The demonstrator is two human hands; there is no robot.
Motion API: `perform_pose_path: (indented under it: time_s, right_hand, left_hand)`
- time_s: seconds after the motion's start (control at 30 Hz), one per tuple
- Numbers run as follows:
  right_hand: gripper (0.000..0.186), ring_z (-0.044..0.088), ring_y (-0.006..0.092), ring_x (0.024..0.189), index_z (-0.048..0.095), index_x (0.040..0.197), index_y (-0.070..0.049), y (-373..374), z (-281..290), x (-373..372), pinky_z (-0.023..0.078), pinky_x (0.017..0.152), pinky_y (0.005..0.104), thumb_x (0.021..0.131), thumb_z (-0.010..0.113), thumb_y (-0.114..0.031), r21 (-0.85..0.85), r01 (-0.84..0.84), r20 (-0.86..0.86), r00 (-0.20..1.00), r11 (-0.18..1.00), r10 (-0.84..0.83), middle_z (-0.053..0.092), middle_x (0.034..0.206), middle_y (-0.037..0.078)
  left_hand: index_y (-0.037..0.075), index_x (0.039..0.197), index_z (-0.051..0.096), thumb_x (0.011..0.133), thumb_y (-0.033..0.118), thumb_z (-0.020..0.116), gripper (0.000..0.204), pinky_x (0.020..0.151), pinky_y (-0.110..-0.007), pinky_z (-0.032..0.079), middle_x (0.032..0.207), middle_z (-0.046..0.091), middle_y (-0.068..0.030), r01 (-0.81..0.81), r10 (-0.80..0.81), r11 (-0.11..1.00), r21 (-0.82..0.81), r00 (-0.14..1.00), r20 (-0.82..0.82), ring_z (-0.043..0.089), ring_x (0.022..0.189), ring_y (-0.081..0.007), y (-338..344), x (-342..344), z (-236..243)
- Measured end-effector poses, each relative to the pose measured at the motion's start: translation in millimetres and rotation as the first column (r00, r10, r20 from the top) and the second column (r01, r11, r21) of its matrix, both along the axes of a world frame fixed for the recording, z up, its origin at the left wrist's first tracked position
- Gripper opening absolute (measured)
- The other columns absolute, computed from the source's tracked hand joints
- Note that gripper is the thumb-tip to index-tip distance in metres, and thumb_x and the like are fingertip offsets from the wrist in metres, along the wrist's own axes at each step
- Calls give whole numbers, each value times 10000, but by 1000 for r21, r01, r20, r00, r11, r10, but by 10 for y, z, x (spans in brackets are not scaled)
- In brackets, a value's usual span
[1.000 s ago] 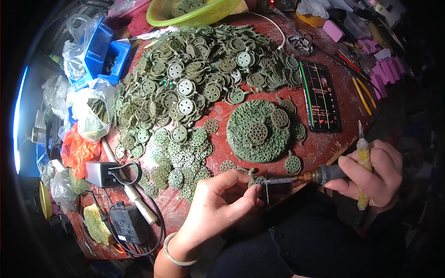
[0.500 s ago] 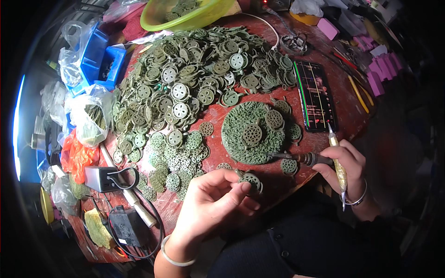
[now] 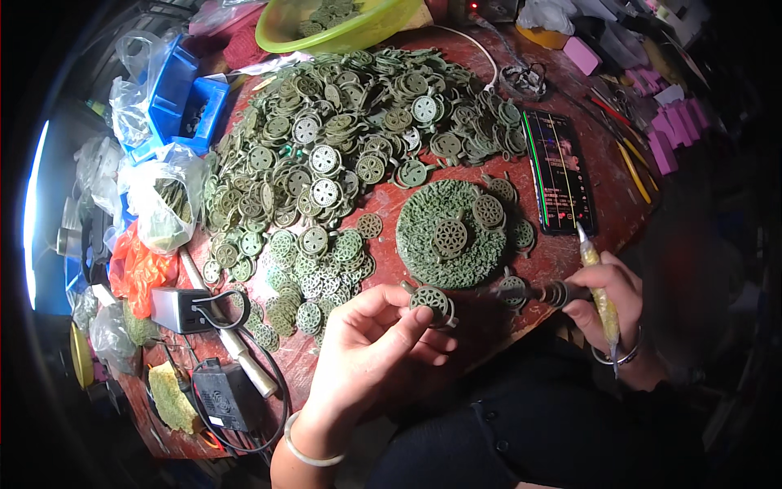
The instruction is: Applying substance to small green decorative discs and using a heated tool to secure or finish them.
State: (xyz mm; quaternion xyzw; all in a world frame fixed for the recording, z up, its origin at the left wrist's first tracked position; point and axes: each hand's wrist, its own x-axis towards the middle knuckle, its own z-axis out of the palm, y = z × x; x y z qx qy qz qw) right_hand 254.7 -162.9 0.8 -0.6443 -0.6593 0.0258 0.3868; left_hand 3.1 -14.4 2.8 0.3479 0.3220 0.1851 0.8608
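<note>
Looking down at the counter (image 3: 615, 194), we see our left hand (image 3: 371, 346) at its near edge, gripping one round openwork medallion (image 3: 429, 301) between thumb and fingers. Farther right along this same edge, our right hand (image 3: 626, 292) is closed around two tools: a dark-handled tool (image 3: 556, 294), whose blurred front part points to the left, and a yellow pen-shaped tool (image 3: 608, 319), with its tip near the phone (image 3: 560, 171). Toward the far edge lies a large heap of medallions (image 3: 326, 122), beside a round green pad (image 3: 419, 244) which carries some medallions also.
</note>
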Motion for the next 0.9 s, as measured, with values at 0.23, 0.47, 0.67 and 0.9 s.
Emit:
perform_pose_path:
  time_s: [0.23,0.47,0.67,0.9]
  right_hand:
    - [308,517,187,558,626,882,-18,71,-193,-102,417,506,300,804,793,-265,17,-63,-110,992,998,64,610,701,61]
    - [318,517,198,547,623,872,-27,79,-220,-107,403,491,305,784,809,-270,1,-60,-125,990,998,60,567,677,72]
    - [321,518,203,546,624,870,-28,90,-206,-109,401,490,307,770,819,-262,-8,-59,-111,992,998,58,544,665,74]
    - [321,519,205,548,624,871,-23,91,-221,-104,406,494,309,767,822,-253,-4,-66,-119,991,998,65,544,668,78]
  left_hand:
    - [2,994,581,937,13,602,61,683,-328,592,932,675,-117,-45,47,997,-61,998,43,700,818,-236,-14,16,-17]
    - [8,982,573,932,11,610,62,692,-334,592,923,675,-116,-46,48,999,-28,998,46,701,820,-236,-13,19,-11]
    - [13,976,573,931,4,606,57,693,-335,593,911,672,-110,-46,47,999,-28,998,31,702,813,-240,-3,19,-15]
    - [11,980,576,932,2,605,57,691,-336,593,907,672,-110,-42,43,999,-18,998,43,701,814,-241,-4,16,-22]
